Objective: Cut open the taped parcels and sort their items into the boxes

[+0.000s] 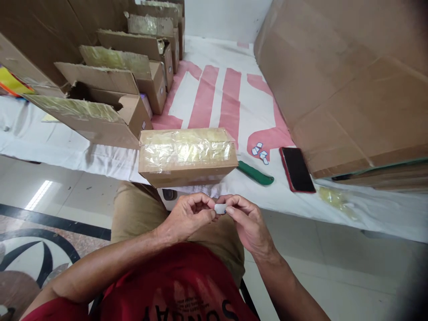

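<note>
My left hand (187, 215) and my right hand (244, 218) meet just below the table edge, over my lap. Together they pinch a small white sticker (220, 208) between thumbs and fingertips. Right above them, at the table's front edge, lies a closed cardboard box (186, 157) whose top is sealed with clear tape. A green utility knife (256, 173) rests on the cloth just right of the box. A few small white stickers (260, 151) lie beyond the knife.
A red-cased phone (297, 169) lies face up on the white and pink table cloth (214, 96). A row of open cardboard boxes (110, 98) runs along the left. Large flattened cartons (351, 84) are stacked at the right. Crumpled clear tape (336, 199) lies near the edge.
</note>
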Demonstrator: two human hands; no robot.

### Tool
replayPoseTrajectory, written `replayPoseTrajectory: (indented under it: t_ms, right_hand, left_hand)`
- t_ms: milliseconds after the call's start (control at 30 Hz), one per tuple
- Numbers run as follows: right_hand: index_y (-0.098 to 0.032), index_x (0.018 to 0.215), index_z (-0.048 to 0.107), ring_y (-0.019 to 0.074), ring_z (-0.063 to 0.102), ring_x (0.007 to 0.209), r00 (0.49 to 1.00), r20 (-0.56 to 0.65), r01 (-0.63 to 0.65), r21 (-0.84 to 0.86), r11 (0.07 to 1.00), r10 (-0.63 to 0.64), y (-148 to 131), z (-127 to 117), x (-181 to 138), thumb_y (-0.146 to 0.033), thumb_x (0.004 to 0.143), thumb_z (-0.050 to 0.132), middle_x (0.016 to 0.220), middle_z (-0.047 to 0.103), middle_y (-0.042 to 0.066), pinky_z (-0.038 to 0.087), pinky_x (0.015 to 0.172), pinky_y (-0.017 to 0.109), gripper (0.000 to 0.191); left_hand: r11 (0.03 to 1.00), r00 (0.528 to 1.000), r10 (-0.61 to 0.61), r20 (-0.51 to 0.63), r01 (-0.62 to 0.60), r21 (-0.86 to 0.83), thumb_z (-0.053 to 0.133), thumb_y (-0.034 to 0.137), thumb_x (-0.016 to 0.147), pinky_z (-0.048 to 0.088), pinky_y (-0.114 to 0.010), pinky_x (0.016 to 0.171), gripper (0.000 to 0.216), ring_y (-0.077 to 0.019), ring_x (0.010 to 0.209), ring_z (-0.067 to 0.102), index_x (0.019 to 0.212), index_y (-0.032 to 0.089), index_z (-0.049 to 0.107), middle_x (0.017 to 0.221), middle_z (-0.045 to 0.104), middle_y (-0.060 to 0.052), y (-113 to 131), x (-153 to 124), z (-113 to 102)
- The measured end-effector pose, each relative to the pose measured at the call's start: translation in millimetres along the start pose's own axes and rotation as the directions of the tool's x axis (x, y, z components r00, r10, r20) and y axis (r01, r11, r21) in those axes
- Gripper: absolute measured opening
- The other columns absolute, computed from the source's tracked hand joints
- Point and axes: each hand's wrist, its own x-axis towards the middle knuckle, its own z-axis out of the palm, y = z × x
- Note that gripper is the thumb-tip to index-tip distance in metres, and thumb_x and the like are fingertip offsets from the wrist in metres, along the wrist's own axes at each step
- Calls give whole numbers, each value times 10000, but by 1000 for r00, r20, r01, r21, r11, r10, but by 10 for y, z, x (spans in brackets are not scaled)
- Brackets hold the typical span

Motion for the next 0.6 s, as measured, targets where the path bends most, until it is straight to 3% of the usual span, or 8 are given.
replayPoseTrajectory:
  t_ms: [167, 300, 467, 600]
  right_hand:
    - [-227, 766, 671, 216, 662, 900, 995, -7, 97, -92, 991, -99, 74, 16, -31, -376, 844, 740, 964, 755, 54, 514, 834, 347, 182]
    - [-225, 788, 667, 207, 682, 890, 975, -11, 209, -280, 937, -221, -38, -135, -37, -324, 894, 679, 966, 760, 61, 525, 811, 323, 146]
    - [-233, 813, 679, 211, 702, 875, 866, -162, 259, -665, 700, -474, -332, -703, 108, -275, 895, 646, 958, 774, 57, 539, 812, 332, 98]
    - [-231, 798, 660, 203, 708, 828, 758, -128, 219, -874, 434, -640, -442, -1206, 359, -266, 906, 606, 921, 777, 60, 534, 731, 316, 126]
  left_hand:
    - [993, 998, 48, -51, -42, 109, 740, 323, 752, 518, -252, 674, 169, -132, 649, 645, 726, 177, 659, 673, 721, -22, -83, 20, -42]
    - [941, 991, 131, -33, -114, 320, 687, 359, 817, 514, -254, 653, 197, -157, 669, 655, 729, 183, 691, 689, 725, -33, -149, -23, -160]
    - [755, 947, 311, -86, -190, 628, 654, 379, 888, 548, -270, 667, 194, -204, 728, 724, 814, 232, 756, 782, 777, -30, -165, -247, -603]
    - [643, 853, 439, -283, -79, 762, 656, 441, 901, 571, -288, 776, 193, -237, 893, 746, 917, 281, 763, 928, 804, -10, -203, -489, -1038]
